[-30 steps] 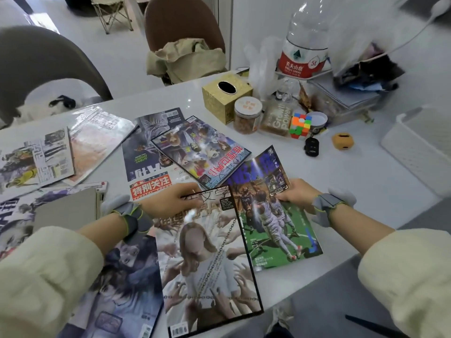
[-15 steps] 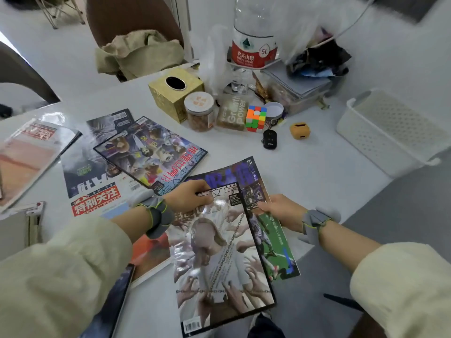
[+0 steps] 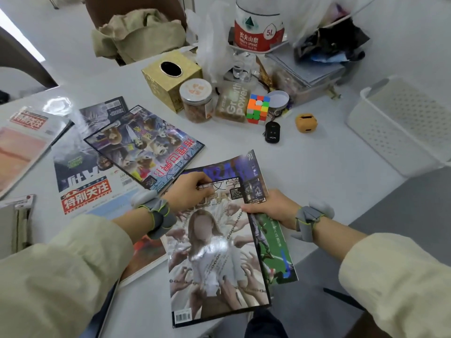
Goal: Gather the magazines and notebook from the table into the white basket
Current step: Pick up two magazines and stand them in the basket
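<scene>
A magazine with a woman and chains on its cover (image 3: 214,259) lies on top of a sports magazine with a green pitch (image 3: 273,242) at the table's near edge. My left hand (image 3: 185,191) holds the top edge of the woman-cover magazine. At the stack's right edge, my right hand (image 3: 271,208) pinches both magazines. Further magazines lie to the left: a cartoon-cover one (image 3: 144,147), one with a red banner (image 3: 83,181), and a pale one (image 3: 26,140) at the far left. The white basket (image 3: 400,128) stands at the right.
A gold tissue box (image 3: 170,79), a jar (image 3: 195,101), a colour cube (image 3: 258,108), a black key fob (image 3: 272,132) and an orange case (image 3: 306,123) crowd the table's back. A large water bottle (image 3: 258,23) stands behind them. A chair with cloth (image 3: 139,35) is beyond the table.
The woman-cover magazine slid right over the sports magazine, and both moved toward the near edge. My view swung right, bringing the white basket fully in.
</scene>
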`<action>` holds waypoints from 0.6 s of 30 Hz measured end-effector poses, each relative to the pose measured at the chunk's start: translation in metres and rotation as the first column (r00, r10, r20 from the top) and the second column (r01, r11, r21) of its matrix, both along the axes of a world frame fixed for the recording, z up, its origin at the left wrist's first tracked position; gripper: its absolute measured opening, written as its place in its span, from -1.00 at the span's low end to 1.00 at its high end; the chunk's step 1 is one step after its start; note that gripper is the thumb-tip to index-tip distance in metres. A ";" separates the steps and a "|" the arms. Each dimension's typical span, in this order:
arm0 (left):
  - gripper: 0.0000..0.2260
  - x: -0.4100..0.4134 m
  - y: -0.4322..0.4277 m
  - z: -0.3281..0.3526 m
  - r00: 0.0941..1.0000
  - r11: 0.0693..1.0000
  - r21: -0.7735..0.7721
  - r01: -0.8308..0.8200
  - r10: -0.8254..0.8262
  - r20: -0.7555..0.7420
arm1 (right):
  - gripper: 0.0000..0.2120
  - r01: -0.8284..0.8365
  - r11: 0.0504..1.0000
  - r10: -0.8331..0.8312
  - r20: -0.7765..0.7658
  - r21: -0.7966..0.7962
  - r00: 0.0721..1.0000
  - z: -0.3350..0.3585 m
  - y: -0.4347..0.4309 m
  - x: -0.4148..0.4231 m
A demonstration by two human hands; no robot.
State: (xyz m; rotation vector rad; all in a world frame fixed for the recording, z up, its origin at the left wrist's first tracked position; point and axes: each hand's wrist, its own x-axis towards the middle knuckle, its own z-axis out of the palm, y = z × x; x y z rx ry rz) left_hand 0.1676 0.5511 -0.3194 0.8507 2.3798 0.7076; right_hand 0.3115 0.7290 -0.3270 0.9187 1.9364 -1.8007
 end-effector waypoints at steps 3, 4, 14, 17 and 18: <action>-0.75 0.002 0.000 0.002 0.996 0.998 -0.052 0.020 -0.024 -0.082 | -0.81 0.000 0.999 -0.001 0.023 0.049 1.000 0.002 -0.002 -0.004; -0.71 0.004 -0.003 0.004 0.992 0.998 -0.065 0.024 -0.032 -0.122 | -0.83 0.003 0.998 -0.005 0.027 0.060 1.000 0.002 -0.004 -0.005; -0.58 0.011 -0.059 0.010 0.981 0.932 -0.308 -0.189 0.164 -0.104 | -0.79 0.044 0.994 -0.041 -0.041 0.099 0.998 0.017 -0.008 -0.004; -0.51 0.015 -0.065 0.013 0.979 0.933 -0.298 -0.202 0.186 -0.081 | -0.74 0.050 0.993 -0.041 -0.081 0.111 0.996 0.024 -0.011 0.000; -0.48 0.015 -0.063 0.013 0.979 0.933 -0.297 -0.205 0.194 -0.064 | -0.74 0.049 0.991 -0.038 -0.091 0.124 0.995 0.026 -0.009 0.001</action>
